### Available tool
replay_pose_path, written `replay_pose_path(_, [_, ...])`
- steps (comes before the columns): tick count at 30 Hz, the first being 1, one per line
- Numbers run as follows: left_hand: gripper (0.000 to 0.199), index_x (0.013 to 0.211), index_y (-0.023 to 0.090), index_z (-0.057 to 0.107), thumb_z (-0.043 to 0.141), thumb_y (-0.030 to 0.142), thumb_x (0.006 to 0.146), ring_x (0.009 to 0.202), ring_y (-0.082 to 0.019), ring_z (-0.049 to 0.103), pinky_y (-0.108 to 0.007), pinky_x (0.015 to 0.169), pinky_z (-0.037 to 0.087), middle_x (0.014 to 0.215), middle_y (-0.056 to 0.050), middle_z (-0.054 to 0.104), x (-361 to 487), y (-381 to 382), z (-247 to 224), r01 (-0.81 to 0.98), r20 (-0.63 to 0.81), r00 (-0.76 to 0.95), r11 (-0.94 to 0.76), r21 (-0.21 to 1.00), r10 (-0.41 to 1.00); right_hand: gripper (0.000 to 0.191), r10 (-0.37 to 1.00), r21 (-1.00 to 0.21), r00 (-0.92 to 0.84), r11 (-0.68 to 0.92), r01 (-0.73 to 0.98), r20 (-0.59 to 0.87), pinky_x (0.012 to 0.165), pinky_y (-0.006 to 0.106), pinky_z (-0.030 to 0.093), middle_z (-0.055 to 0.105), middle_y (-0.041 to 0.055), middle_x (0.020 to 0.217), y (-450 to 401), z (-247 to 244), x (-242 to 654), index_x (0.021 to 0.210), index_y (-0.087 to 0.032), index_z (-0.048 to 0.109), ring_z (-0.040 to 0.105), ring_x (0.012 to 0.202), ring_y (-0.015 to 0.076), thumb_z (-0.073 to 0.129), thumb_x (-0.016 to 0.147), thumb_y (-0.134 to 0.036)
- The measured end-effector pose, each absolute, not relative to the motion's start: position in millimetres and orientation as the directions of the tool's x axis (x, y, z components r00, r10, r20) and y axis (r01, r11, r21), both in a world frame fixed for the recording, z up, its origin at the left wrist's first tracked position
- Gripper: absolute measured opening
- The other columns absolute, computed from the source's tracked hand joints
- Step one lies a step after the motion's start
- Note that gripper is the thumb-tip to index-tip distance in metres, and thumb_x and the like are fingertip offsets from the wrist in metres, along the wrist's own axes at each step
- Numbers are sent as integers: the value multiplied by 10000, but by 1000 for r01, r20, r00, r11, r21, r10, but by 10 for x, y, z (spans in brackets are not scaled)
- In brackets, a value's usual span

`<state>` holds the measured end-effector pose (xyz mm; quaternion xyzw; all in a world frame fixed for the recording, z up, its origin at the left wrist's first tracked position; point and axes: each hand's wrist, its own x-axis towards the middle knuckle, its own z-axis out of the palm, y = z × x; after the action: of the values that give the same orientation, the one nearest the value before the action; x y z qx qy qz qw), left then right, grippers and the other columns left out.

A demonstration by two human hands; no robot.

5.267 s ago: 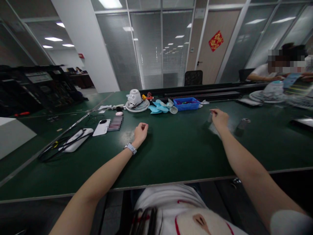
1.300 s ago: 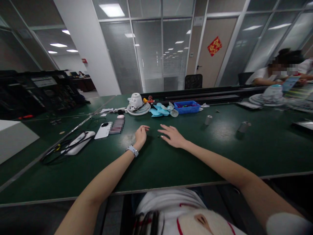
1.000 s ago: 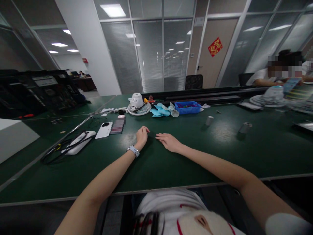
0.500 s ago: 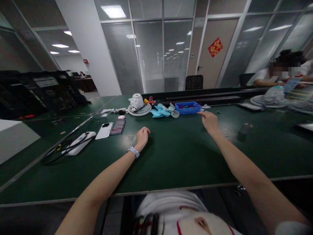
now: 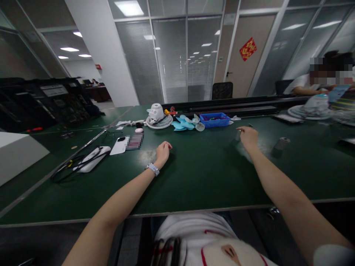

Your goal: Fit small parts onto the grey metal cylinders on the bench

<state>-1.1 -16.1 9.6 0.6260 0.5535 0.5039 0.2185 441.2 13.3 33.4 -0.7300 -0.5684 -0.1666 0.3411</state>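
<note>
My left hand (image 5: 163,152), with a watch (image 5: 152,169) on its wrist, rests on the green table (image 5: 199,177) with its fingers loosely curled, and I see nothing in them. Over to the right, my right hand (image 5: 249,137) is just above the table, its thumb and fingers pinched together. A small greyish bit shows under the fingertips, too small to name. Right of this hand, a metal cylinder (image 5: 282,143) lies on the table. Beyond the hands are a blue plastic bin (image 5: 215,124) with small parts in it and light-blue fan blades (image 5: 183,123).
A white fan body with its grille (image 5: 158,120) stands at the back. Left of my left hand are a white phone (image 5: 119,145) and a white power strip-like block (image 5: 93,160) with black cable. Another person sits at the far right near a second fan (image 5: 318,106).
My right hand has moved right and slightly nearer, away from the blue bin, with its fingers still pinched. The left hand has stayed in place; the view has shifted slightly.
</note>
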Motion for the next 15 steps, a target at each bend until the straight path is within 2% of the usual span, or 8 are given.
replay_pose_path(5, [280, 637, 221, 589, 373, 216, 816, 718, -190, 600, -300, 706, 453, 685, -20, 627, -16, -152, 89, 483, 385, -122, -284, 828, 915, 382, 717, -324, 317, -133, 937, 620, 811, 347, 471, 745, 127, 1032, 127, 300, 4441, 1064, -193, 781, 671, 887, 249, 441, 896, -142])
replay_pose_path(11, [276, 632, 219, 582, 371, 222, 810, 720, -191, 592, -298, 685, 429, 686, -22, 622, -7, -163, 108, 480, 380, -123, -280, 832, 917, 403, 687, -308, 262, -59, 950, 678, 850, 326, 463, 731, 106, 1082, 115, 302, 4426, 1058, -191, 764, 656, 959, 232, 415, 880, -97])
replay_pose_path(15, [280, 632, 214, 578, 368, 230, 816, 723, -185, 585, -290, 688, 422, 684, -21, 613, -1, -165, 113, 484, 382, -115, -284, 827, 917, 357, 695, -310, 259, -55, 949, 670, 820, 321, 466, 737, 106, 1038, 144, 285, 4437, 1006, -188, 767, 659, 906, 232, 442, 875, -118])
